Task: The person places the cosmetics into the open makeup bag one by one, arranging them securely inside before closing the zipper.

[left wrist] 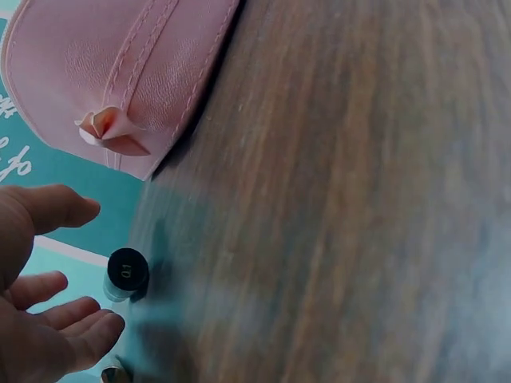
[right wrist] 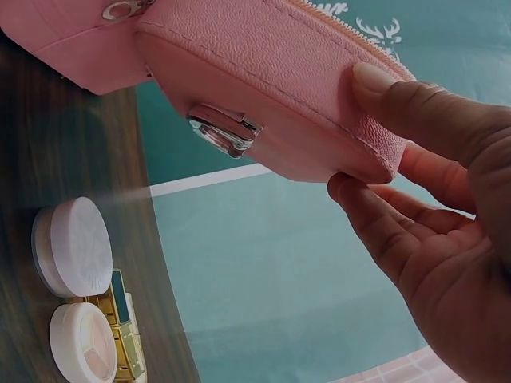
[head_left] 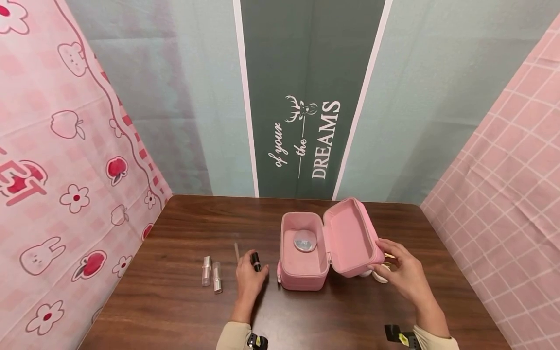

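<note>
A pink cosmetic case [head_left: 303, 283] stands on the table with its lid [head_left: 351, 236] swung out to the right. My right hand [head_left: 404, 273] grips the lid's outer edge, thumb on one side and fingers on the other, as the right wrist view confirms. Inside the case lies a round compact [head_left: 305, 241]. Left of the case, my left hand [head_left: 250, 280] hovers around a black-capped cosmetic tube [left wrist: 128, 270], fingers spread. In the left wrist view a gap shows between the fingertips and the tube. Beyond that hand lies a thin pale stick [head_left: 237, 251].
Two clear-and-silver lipstick tubes [head_left: 206, 271] lie left of my left hand. Behind the lid, in the right wrist view, are a round white powder container [right wrist: 80, 247], a smaller round compact [right wrist: 82, 343] and a gold-coloured item [right wrist: 124, 327]. Fabric hangings [head_left: 210, 97] border the wooden table [head_left: 188, 321].
</note>
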`<state>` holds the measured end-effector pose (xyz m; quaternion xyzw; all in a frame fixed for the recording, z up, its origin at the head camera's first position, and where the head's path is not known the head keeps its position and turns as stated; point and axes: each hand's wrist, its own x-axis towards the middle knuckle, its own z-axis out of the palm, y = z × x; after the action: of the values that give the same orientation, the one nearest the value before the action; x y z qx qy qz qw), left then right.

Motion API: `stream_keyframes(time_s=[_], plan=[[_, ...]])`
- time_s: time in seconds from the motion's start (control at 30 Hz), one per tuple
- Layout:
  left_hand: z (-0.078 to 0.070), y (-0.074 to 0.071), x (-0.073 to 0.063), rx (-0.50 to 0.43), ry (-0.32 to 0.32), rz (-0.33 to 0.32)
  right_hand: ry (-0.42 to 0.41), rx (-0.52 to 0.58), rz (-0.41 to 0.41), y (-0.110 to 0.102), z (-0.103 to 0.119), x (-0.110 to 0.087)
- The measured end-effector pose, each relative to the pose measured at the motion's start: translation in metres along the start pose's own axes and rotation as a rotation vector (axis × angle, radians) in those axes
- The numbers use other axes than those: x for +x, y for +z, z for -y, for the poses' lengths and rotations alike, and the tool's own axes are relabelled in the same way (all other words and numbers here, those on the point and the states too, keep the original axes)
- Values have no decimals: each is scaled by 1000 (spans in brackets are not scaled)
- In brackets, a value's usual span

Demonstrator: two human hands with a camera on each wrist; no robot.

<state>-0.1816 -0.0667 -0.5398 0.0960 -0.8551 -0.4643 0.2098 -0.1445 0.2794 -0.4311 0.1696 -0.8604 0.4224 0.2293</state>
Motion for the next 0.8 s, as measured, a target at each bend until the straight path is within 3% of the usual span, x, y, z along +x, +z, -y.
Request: stream_keyframes(time_s=[0.23,0.47,0.67,0.8], plan=[[2,4,2,33,-106,1,10,36,2,-2,2,0],[4,6,1,63,-93,-5,-8,33,-1,-1,5,1],[7,8,3,73,-85,13,-13,14,-15,-4,26,4],[6,8,3,31,-89,-1,-5,12,-11,-2,17,3]])
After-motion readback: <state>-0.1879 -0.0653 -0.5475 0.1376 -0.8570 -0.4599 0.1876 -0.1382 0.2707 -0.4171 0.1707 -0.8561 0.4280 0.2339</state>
